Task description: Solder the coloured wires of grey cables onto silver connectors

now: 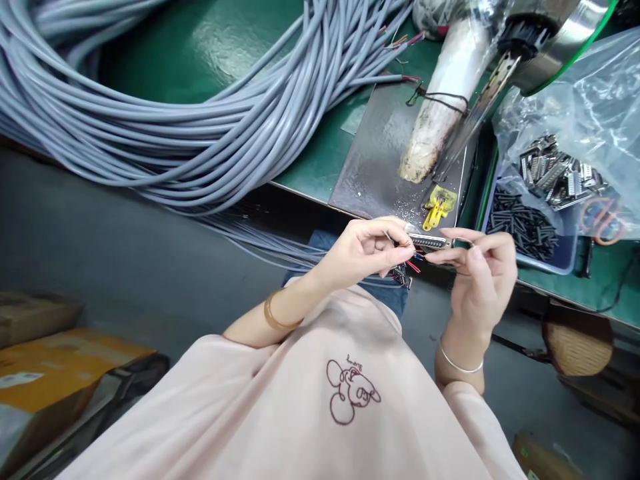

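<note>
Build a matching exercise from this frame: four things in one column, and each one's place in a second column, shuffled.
Things:
1. grey cable bundle
2. yellow clip
3. metal connector shells
4. thin coloured wires

Places:
A. inside the clear plastic bag, far right
B. pinched between the left hand and right hand
C. coiled across the green bench, upper left
D. on the dark mat, near its front edge

Pairs: 1-C, 2-D, 3-A, 4-B
</note>
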Motion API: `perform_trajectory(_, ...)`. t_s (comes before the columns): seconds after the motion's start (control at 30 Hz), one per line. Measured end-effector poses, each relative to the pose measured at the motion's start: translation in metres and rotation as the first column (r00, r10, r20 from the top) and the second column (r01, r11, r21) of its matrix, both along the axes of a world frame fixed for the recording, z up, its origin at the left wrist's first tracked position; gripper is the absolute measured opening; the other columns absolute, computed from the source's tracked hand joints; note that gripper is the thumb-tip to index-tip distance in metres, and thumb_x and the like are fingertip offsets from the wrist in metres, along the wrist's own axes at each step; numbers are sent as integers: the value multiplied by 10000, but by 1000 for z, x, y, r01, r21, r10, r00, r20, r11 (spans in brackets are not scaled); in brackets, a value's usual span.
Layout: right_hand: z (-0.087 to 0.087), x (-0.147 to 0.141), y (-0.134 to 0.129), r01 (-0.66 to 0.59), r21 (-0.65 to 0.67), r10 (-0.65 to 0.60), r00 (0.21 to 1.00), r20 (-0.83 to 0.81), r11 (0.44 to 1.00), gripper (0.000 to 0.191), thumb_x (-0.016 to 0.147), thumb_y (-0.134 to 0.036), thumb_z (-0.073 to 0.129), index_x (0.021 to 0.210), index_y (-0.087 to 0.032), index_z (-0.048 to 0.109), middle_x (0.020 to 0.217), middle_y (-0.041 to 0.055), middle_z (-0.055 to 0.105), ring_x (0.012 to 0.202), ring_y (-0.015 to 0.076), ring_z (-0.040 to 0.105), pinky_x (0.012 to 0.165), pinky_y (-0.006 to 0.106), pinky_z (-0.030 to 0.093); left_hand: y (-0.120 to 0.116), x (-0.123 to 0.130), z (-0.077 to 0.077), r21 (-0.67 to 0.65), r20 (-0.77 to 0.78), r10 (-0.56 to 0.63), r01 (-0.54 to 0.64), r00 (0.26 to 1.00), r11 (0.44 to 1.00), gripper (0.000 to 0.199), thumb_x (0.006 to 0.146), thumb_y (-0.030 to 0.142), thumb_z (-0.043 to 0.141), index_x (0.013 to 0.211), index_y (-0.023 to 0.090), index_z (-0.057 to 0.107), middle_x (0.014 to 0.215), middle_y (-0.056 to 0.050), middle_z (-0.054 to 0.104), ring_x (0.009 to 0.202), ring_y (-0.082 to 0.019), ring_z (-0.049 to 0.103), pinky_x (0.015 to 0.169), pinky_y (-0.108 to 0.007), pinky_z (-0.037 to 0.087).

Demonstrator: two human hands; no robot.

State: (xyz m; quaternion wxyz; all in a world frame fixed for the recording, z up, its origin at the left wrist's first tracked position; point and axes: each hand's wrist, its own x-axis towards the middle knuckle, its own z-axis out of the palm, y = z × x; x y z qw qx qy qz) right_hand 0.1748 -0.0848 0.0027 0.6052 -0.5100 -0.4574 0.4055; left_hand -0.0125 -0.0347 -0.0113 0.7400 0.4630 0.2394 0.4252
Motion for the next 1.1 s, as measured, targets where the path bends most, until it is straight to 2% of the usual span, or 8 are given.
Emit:
perform_trajectory(0.1,1,-8,0,166,165,-190,972,140,972,88,951,-254,614,908,-225,543,988,6,729,740,147,760,500,241,578,-1,0,-1,150,-93,71,-57,993,987,117,851,230,749,813,124,716,861,-31,581,611,-35,538,470,-133,433)
perform_trajectory(0.2,-1,-15,-1,102,255,-188,920,344,962,110,880,-193,705,875,-221,598,995,20,737,837,176,760,607,292,610,-3,1,-3,240,-169,106,-64,980,969,132,864,248,736,816,126,725,876,-52,589,696,-64,550,531,-146,447)
perform_trajectory(0.3,-6,-18,1,39,283,-182,847,500,958,161,817,-140,751,793,-217,611,943,13,746,888,188,745,744,352,623,-2,2,-3,182,-179,102,-69,979,981,173,859,287,737,815,123,707,925,-53,599,613,-36,535,497,-149,447)
perform_trajectory(0.4,-10,-17,4,131,301,-276,814,511,944,185,816,-133,733,757,-214,578,921,11,726,863,175,720,734,352,628,2,4,-3,56,-166,158,-150,973,987,217,828,305,754,782,123,647,950,-38,604,515,-7,530,419,-139,417)
perform_trajectory(0.57,-13,-19,11,184,223,-268,853,448,957,129,887,-207,680,829,-214,565,967,23,713,841,155,733,655,291,630,9,10,-1,-35,-162,175,-183,971,982,218,812,236,736,718,147,561,615,55,502,390,5,383,348,-140,280)
perform_trajectory(0.7,-16,-23,17,168,266,-283,826,488,949,111,890,-209,689,871,-215,580,971,28,747,903,159,743,649,260,603,13,16,2,-43,-133,208,-215,969,976,196,799,203,716,705,161,549,551,65,486,377,-7,357,345,-157,255)
perform_trajectory(0.87,-20,-25,26,176,334,-329,809,486,926,156,886,-194,682,799,-221,556,942,22,743,912,176,738,780,346,613,18,22,3,-18,-149,269,-275,952,961,217,791,217,716,694,168,529,542,66,486,378,-13,372,354,-160,267)
perform_trajectory(1.1,-23,-26,32,158,407,-372,766,524,900,173,854,-165,703,774,-231,565,967,18,752,899,184,740,725,343,613,20,26,4,18,-133,332,-333,934,943,220,788,176,695,674,164,507,579,67,483,396,-2,343,379,-152,272)
